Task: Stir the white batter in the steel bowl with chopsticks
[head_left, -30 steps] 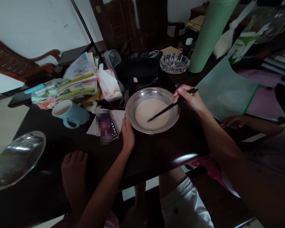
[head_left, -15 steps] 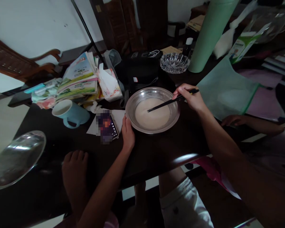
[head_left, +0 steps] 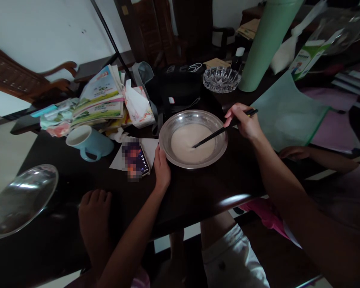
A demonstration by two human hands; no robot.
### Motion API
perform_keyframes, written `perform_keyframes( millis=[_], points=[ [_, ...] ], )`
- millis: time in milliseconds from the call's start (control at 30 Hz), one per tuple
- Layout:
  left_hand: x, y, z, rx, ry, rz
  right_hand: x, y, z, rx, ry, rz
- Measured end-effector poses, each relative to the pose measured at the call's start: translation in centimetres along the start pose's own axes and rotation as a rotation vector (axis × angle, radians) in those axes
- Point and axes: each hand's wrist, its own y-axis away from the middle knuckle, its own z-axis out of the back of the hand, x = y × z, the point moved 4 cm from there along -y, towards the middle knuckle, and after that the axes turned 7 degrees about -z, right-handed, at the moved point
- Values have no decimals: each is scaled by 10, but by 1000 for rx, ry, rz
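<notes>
A round metal bowl [head_left: 171, 157] stands on the dark table, with a pale, milky batter [head_left: 183, 140] in its bottom. My left hand [head_left: 162, 168] grips the bowl's left rim; part of the fingers is hidden along its side. Between the fingers of my right hand [head_left: 243, 122], on the bowl's right, is a pair of black chopsticks [head_left: 213, 135]. They slant down to the left, and their tips dip into the batter near its middle.
Left of the bowl lie a phone [head_left: 144, 165] on paper and a light-blue mug [head_left: 91, 144]. A second metal bowl [head_left: 27, 196] is at far left. Other people's hands rest nearby, one at left [head_left: 94, 204], one at right [head_left: 294, 152]. A glass ashtray [head_left: 222, 80] and green cylinder [head_left: 265, 48] stand behind.
My right hand has shifted slightly right, and the chopstick tips have moved a little right and toward me through the batter. My left hand has stayed at the bowl's rim.
</notes>
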Motion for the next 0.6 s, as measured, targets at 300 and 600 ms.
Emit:
perform_keyframes(
  millis=[300, 600],
  points=[
    [-1, 0, 0, 0, -4, -12, 0, 0, 2, -26, -8, 19],
    [-1, 0, 0, -2, -12, -22, -1, 0, -1, 29, 13, 29]
  ],
)
